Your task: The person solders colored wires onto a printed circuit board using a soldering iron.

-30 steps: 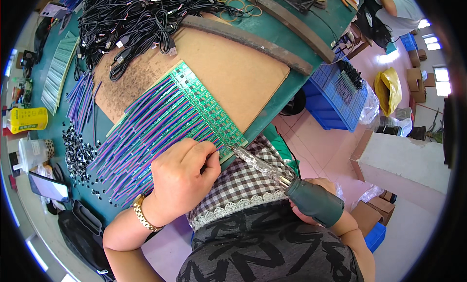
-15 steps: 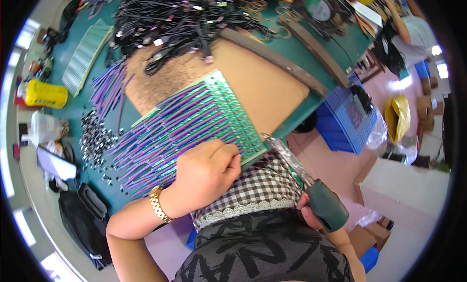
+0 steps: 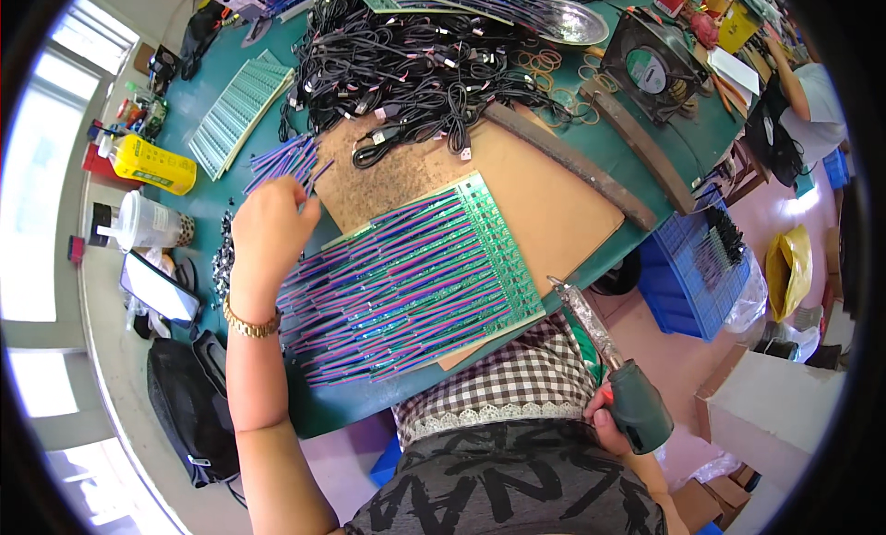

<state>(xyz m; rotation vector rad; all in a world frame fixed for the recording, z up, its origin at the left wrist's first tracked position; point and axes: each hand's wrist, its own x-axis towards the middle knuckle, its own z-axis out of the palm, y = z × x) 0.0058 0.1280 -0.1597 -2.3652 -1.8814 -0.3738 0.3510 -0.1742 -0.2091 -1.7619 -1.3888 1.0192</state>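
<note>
My left hand is over a small bundle of loose purple and blue wires at the left of the table. Its fingers are curled in, and their tips are hidden, so what they hold cannot be made out. In my right hand, low by my lap, is a soldering iron with a dark green handle; its metal tip points up and left, just off the table edge. Between the hands lies a green circuit board panel, covered with rows of pink, blue and purple wires, on a brown board.
Black cables are heaped at the back, beside two dark bars and a fan. Another panel, a yellow bottle, a plastic cup and a phone are at left. A blue crate stands right.
My left hand has moved from the near edge of the wired panel to the loose wires at the left. The view has shifted. My right hand still holds the soldering iron.
</note>
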